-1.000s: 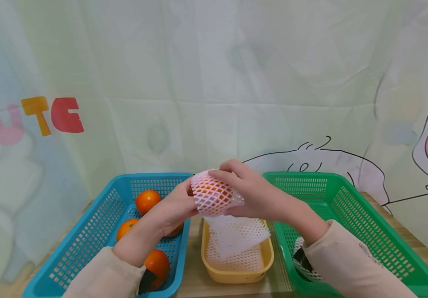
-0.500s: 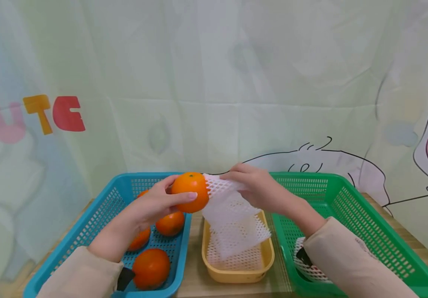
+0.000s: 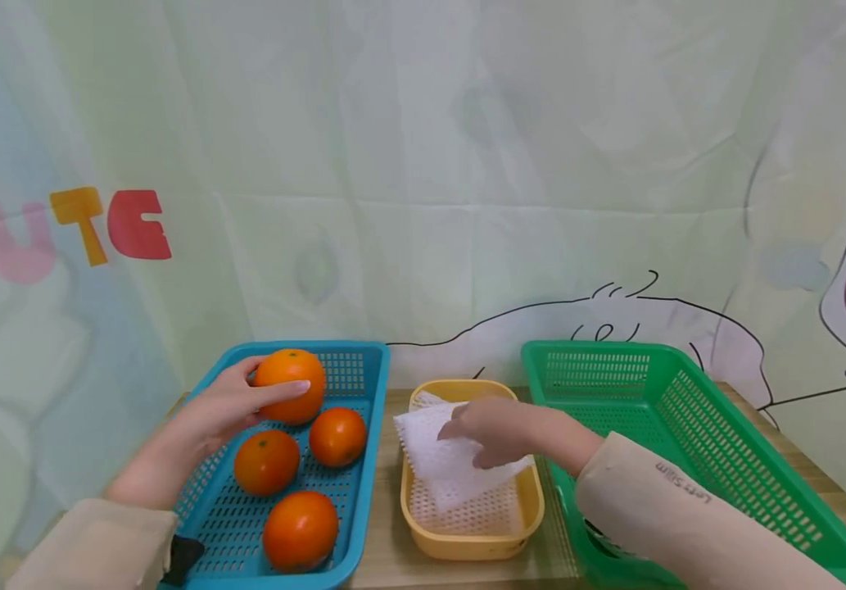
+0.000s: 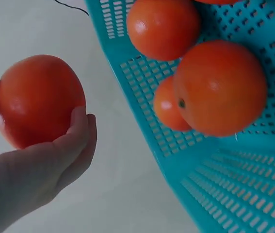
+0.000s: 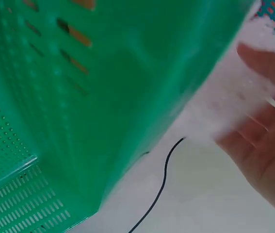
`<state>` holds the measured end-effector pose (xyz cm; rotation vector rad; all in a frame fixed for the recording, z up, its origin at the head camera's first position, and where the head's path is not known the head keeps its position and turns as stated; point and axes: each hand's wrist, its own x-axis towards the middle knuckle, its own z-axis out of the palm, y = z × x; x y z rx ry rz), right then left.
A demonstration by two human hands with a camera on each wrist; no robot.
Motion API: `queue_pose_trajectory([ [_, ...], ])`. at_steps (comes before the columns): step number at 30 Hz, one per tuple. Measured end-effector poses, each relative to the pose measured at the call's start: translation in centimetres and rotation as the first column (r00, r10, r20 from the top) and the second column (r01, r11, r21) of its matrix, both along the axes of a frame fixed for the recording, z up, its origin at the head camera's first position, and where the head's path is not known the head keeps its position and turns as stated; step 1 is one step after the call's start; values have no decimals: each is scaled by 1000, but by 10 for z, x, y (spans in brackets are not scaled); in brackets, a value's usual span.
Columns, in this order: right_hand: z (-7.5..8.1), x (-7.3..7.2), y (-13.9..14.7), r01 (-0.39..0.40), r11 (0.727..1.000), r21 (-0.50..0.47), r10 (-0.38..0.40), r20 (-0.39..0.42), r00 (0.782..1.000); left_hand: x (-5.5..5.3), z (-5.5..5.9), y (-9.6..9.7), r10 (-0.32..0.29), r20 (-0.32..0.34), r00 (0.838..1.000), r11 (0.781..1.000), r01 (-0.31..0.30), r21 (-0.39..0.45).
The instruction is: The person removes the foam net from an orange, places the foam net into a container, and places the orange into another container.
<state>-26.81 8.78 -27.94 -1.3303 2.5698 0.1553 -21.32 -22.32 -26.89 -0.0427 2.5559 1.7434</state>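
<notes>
My left hand (image 3: 219, 406) grips a bare orange (image 3: 291, 387), thumb across its near side, over the back left of the blue basket (image 3: 368, 492). In the left wrist view, the fingers cup the same orange (image 4: 40, 99) beside the basket rim. My right hand (image 3: 499, 430), blurred, is over the small yellow basket (image 3: 470, 547) with fingers pointing down at the white foam net sleeves (image 3: 433, 447). In the right wrist view, its thumb and fingers are spread apart, with the foam net (image 5: 239, 92) showing beyond them.
Several more oranges, one at the front (image 3: 300, 531), lie in the blue basket. On the right stands a green basket (image 3: 695, 434), with a netted item mostly hidden under the right sleeve. All stand on a wooden table (image 3: 386, 541) before a printed curtain (image 3: 423, 205).
The foam net has come off the orange. My left hand has carried the orange left over the blue basket, while my right hand has lowered the net onto the yellow basket.
</notes>
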Motion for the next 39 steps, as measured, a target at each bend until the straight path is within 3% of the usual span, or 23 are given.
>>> queue_pose_trajectory([
  [3,-5,7,-4,50,976,213,-82,144,986,-1,-2,-12,30,5,1000,997,-30,-65],
  [6,-13,13,-8,70,931,359,-149,196,969,-3,-3,-21,45,20,999,993,-43,-108],
  [11,-23,19,-11,108,901,420,-211,208,955,-7,-7,-34,71,46,996,991,-65,-113],
  [16,-23,20,-10,148,886,440,-279,251,927,-10,-12,-42,102,71,992,983,-90,-159],
  [18,-23,20,-9,152,890,429,-281,255,925,-11,-17,-45,110,67,992,980,-97,-173],
  [24,-18,18,-3,89,920,381,-192,242,951,-15,-39,-47,139,39,990,982,-133,-133],
  [30,-2,17,6,83,953,292,-164,266,950,-17,-54,-49,235,49,971,965,-228,-130],
  [36,17,19,17,87,973,215,-147,282,948,-19,-59,-51,225,70,972,964,-212,-160],
  [39,23,19,23,80,981,176,-129,286,950,-21,-64,-52,226,110,968,950,-194,-246],
])
